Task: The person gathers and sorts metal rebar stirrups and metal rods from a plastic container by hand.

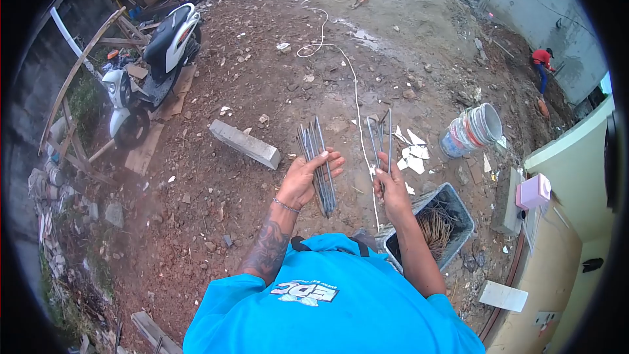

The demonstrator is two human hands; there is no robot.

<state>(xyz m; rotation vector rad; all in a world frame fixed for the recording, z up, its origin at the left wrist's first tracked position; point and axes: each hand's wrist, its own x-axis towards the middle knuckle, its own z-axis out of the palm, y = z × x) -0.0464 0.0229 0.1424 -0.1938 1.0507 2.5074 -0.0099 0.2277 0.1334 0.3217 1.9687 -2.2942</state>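
Observation:
My left hand (303,180) grips a bundle of thin grey metal rods (322,191), its thumb laid across them and its fingertips showing past their right side. The rods look like short pieces of steel bar and stand roughly lengthwise in front of me. To the right, my right hand (393,190) pinches a few similar bent metal rods (390,134) whose upper ends spread apart. A gap separates the two hands. Below my right forearm sits a grey tub (466,219) with a bundle of brownish wire (434,231) inside.
A concrete block (246,144) lies ahead on the left, and a scooter (157,65) stands beyond it. White tile shards (414,157), a stained bucket (481,124) and a white cord (357,92) are on the dirt. Far right, a person in red (542,59) bends by a wall.

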